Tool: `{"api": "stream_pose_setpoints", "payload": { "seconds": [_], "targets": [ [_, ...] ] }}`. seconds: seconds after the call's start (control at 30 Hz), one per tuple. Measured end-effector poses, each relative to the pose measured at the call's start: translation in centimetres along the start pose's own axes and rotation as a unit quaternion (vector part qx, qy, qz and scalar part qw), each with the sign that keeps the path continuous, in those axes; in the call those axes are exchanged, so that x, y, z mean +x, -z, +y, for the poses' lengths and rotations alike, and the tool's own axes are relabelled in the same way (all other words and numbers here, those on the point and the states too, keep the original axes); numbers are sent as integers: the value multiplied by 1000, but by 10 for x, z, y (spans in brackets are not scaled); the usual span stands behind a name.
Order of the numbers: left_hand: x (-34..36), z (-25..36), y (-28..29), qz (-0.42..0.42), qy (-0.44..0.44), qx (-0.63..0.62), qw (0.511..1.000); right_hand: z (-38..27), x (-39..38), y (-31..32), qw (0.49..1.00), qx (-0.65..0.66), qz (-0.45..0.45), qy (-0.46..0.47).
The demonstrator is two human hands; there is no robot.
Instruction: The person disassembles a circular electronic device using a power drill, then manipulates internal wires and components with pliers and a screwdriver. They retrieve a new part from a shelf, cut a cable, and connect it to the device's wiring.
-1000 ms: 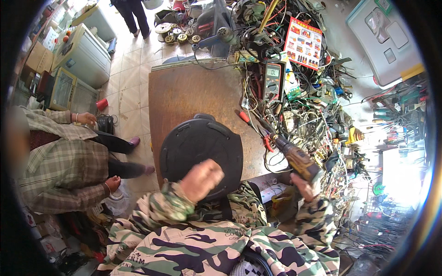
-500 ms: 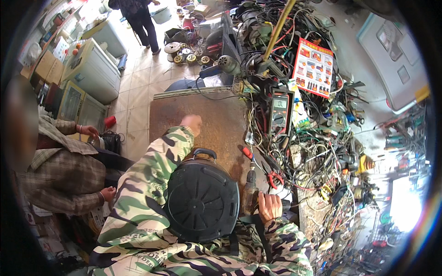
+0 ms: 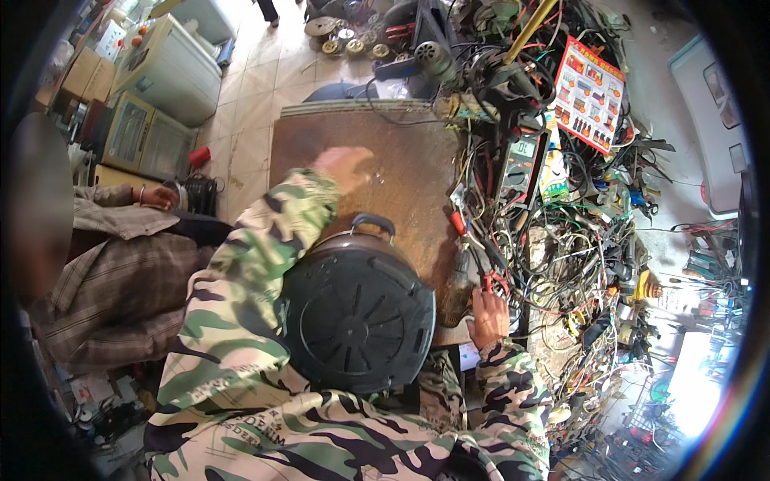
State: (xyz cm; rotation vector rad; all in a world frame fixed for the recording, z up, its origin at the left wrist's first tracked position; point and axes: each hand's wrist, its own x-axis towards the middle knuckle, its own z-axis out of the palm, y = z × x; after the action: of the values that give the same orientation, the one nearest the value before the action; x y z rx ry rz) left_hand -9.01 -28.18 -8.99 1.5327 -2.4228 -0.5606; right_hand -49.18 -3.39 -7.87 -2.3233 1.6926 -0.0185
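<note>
A black round pot-shaped appliance [image 3: 353,325] lies in front of me with its ribbed underside towards me and its handle [image 3: 374,223] pointing away. Beyond it my left hand [image 3: 346,167] hovers over the brown board [image 3: 401,156], smeared by motion, so its fingers are unclear. To the right of the appliance, my right hand [image 3: 489,319] rests by the bench edge with its fingers bent and close together. Their tips lie right beside red-handled pliers [image 3: 496,282]; whatever they hold is hidden. A red-handled screwdriver [image 3: 458,224] lies just left of the pliers.
A multimeter [image 3: 521,168] stands among tangled cables [image 3: 561,256] on the right. A heat gun [image 3: 429,60] lies beyond the board. A red-bordered printed sheet [image 3: 589,92] rests on the pile. Close on my left is a person in a checked jacket [image 3: 120,280].
My view has shifted, so the bench sits higher and further right. My left hand has swept over the board. My right hand stays near the pliers. The far person has mostly left the view.
</note>
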Motion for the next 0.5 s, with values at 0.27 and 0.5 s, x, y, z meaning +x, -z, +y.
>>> {"api": "stream_pose_setpoints", "payload": {
  "seconds": [0.27, 0.5],
  "targets": [
    [-268, 92, 49, 217, 304, -388, 842, -104, 35, 54, 816, 573, 67, -46],
    [-296, 165, -2, 323, 293, -387, 813, -152, 47, 72, 862, 503, 46, -54]
  ]
}}
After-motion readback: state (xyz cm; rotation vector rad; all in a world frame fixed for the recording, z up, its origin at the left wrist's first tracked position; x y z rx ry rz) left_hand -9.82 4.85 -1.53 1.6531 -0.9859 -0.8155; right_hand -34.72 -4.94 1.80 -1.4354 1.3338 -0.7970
